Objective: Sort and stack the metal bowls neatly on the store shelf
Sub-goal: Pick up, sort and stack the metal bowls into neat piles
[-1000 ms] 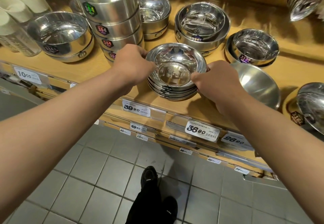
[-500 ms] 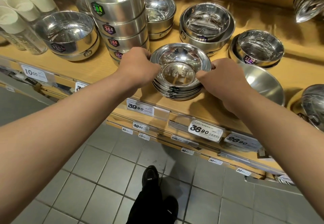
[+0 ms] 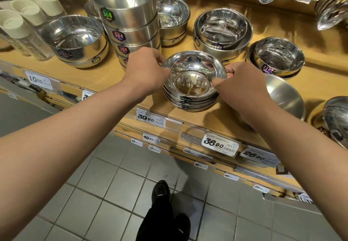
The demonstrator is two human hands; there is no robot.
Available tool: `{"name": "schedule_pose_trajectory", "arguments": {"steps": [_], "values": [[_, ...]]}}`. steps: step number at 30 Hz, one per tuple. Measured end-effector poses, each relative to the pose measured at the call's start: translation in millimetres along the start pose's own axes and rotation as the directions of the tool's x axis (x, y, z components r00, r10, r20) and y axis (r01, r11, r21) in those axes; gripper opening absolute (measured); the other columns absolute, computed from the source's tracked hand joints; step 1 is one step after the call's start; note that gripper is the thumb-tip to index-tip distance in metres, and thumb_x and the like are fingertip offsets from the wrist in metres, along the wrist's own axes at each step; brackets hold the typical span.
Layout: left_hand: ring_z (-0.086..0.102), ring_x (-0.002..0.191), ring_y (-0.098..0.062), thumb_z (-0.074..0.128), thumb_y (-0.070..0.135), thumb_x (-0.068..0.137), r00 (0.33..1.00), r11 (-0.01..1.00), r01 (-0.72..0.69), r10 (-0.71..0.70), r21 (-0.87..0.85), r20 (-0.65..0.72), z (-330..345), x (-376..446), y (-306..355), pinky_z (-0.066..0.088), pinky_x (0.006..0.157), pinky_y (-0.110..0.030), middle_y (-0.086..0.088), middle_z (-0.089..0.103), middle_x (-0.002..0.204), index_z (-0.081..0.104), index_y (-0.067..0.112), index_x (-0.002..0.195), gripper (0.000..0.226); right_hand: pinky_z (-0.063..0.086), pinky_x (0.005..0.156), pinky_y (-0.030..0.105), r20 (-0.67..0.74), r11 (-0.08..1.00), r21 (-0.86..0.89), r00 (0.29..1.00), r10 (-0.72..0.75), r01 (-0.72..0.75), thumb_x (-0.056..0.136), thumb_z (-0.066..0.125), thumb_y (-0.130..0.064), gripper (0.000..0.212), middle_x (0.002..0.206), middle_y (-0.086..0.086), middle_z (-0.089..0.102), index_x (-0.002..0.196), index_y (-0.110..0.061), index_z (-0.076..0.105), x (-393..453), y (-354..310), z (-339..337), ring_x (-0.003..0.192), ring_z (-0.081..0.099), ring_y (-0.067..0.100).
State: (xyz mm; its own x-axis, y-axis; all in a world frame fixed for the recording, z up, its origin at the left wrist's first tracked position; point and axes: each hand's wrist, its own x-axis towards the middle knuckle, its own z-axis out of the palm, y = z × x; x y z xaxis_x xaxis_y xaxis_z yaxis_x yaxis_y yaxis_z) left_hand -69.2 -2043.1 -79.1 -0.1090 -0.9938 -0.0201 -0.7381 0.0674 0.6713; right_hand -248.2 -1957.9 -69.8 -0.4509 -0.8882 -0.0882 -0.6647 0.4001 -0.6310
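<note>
At the frame's centre, a stack of shallow, round, mirror-polished steel bowls (image 3: 194, 82) sits mouth-up near the front edge of the pale wooden shelf (image 3: 113, 75). The left hand (image 3: 146, 71) curls its fingers over the stack's left rim, and the right hand (image 3: 239, 84) pinches the right rim. To the upper left rises a tower of straight-walled brushed-metal bowls (image 3: 130, 24) with "304" stickers.

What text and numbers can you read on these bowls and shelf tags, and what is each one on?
"304": stickers on the tall bowl stack.
"316L": sticker on the left bowl, and on two right-hand bowls.
"10.00", "39.90", "36.90", "26.90": price tags on the shelf edge.
"49.90", "25.00": lower tags.
Fine print on tags: too small.
</note>
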Motion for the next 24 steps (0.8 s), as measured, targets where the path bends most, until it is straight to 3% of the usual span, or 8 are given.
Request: {"name": "schedule_pose_trajectory", "arguments": {"steps": [3,7,13,20,24], "values": [[0.072,0.086,-0.029,0.072,0.015,0.081,1.0,0.999,0.015,-0.014,-0.035,0.017,-1.2,1.6,0.5,0.062,0.08,-0.044,-0.008,0.073,0.088,0.076,0.014,0.095,0.015,0.027,0.052,0.031,0.004,1.0,0.019,1.0,0.016,-0.016,0.085,0.065,-0.02,0.025,0.062,0.002,0.043,0.067,-0.012,0.05,0.1,0.5,1.7,0.06,0.038,0.019],[0.072,0.085,-0.03,0.072,0.016,0.082,0.999,0.999,0.02,-0.018,-0.046,0.029,-2.2,0.8,-0.4,0.062,0.081,-0.045,-0.008,0.074,0.087,0.076,0.015,0.099,0.017,0.027,0.052,0.031,-0.01,1.0,-0.002,1.0,0.015,-0.015,0.085,0.065,-0.02,0.023,0.062,0.002,0.044,0.07,-0.01,0.051,0.5,0.6,2.9,0.061,0.039,0.019],[0.071,0.094,-0.032,0.07,0.016,0.082,0.998,0.999,0.0,0.002,-0.04,0.055,-2.9,-0.9,-2.7,0.059,0.089,-0.044,-0.009,0.075,0.092,0.076,0.015,0.104,0.022,0.038,0.062,0.03,-0.002,0.999,-0.005,0.999,0.032,-0.032,0.087,0.065,-0.024,0.019,0.083,0.009,0.066,0.092,-0.007,0.069,0.1,0.3,2.8,0.079,0.059,0.026],[0.071,0.092,-0.03,0.073,0.012,0.081,0.998,0.998,-0.011,0.014,-0.057,0.065,-2.3,-3.7,-4.9,0.06,0.087,-0.044,-0.007,0.073,0.09,0.077,0.016,0.104,0.024,0.038,0.066,0.032,0.013,0.999,0.003,0.999,0.046,-0.046,0.089,0.065,-0.024,0.02,0.083,0.006,0.063,0.099,-0.007,0.07,1.3,0.7,0.6,0.08,0.057,0.024],[0.07,0.091,-0.028,0.072,0.017,0.084,0.997,0.999,-0.036,0.038,-0.036,0.065,-4.5,-6.6,-4.4,0.058,0.088,-0.043,-0.006,0.073,0.091,0.076,0.015,0.107,0.023,0.043,0.071,0.032,0.036,0.998,0.04,0.998,0.051,-0.052,0.091,0.066,-0.026,0.036,0.093,0.009,0.068,0.122,-0.007,0.065,-1.2,1.4,-0.7,0.09,0.063,0.027]]}}
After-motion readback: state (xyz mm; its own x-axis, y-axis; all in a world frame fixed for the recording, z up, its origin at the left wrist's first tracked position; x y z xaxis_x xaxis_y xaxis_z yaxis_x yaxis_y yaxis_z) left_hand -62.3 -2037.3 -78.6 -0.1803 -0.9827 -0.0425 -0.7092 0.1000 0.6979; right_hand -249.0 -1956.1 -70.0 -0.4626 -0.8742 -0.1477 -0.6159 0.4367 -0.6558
